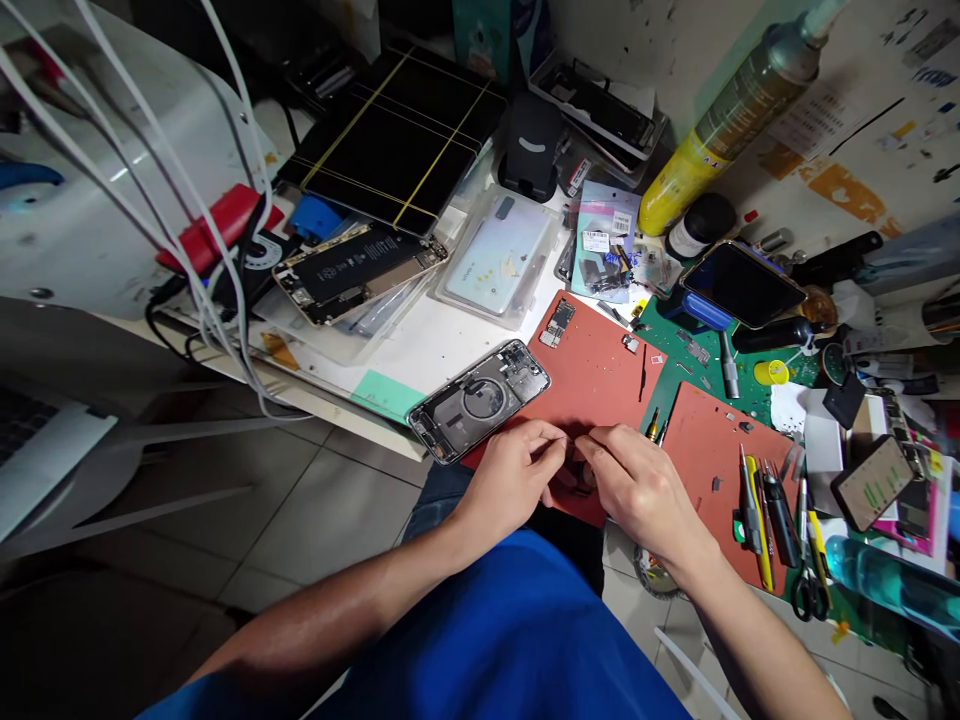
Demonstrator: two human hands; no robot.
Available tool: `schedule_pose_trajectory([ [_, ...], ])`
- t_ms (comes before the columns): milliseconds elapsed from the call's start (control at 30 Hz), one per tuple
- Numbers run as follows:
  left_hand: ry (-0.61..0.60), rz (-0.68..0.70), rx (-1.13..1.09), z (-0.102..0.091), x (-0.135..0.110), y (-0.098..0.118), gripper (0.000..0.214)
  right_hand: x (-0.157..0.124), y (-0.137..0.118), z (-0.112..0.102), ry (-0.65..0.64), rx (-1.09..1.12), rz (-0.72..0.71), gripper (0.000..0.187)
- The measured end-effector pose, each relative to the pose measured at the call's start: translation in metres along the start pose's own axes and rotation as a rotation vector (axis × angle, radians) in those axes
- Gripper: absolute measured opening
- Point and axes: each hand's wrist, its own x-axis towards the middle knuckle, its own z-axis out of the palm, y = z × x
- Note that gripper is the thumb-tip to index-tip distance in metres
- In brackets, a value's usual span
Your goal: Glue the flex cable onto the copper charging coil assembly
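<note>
My left hand (523, 468) and my right hand (627, 474) meet over the near edge of the red mat (592, 350), fingertips pinched close together. What they pinch is too small and too covered to name. Beneath the fingers lies a dark part (577, 478), mostly hidden. Left of my hands an opened phone housing (484, 395) with a round coil inside lies tilted, partly on the white table. Farther up the mat are a small circuit board (558, 322), a little metal piece (631, 344) and a thin dark strip (643, 372).
A second red mat (690, 440) on the right carries tweezers, yellow-handled tools (757, 515) and scissors (810, 595). Behind are a pale phone (495, 250), an opened phone (360, 270), a strapped black panel (405, 130) and a yellow spray can (731, 120). White cables (217, 270) hang at left.
</note>
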Motion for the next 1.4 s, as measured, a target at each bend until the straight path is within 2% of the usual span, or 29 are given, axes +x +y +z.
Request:
schedule_pose_trajectory([
  [300,0.001,-0.008,-0.014,0.000,0.001,0.002,0.023,-0.003,0.001,0.001,0.033,0.029,-0.040,0.032],
  [433,0.006,-0.001,0.002,-0.001,0.000,0.003,0.024,-0.003,0.002,0.002,0.022,0.026,-0.039,0.029],
  [667,0.016,0.004,-0.003,-0.001,0.000,0.005,0.023,-0.005,0.003,0.003,0.006,0.059,-0.020,0.036],
  [900,0.026,0.027,0.016,0.000,-0.001,0.003,0.022,-0.001,0.004,0.000,-0.040,0.046,-0.001,0.032],
  [1033,0.028,0.044,0.036,0.000,-0.001,-0.001,0.021,0.001,0.003,-0.001,-0.065,0.091,0.072,0.029],
  [1200,-0.008,0.018,-0.002,-0.001,-0.003,-0.005,0.024,0.002,0.002,0.001,-0.083,0.264,0.226,0.027],
  [1400,-0.015,0.038,0.037,-0.001,-0.006,-0.002,0.027,0.014,0.012,-0.006,-0.186,0.419,0.263,0.026],
])
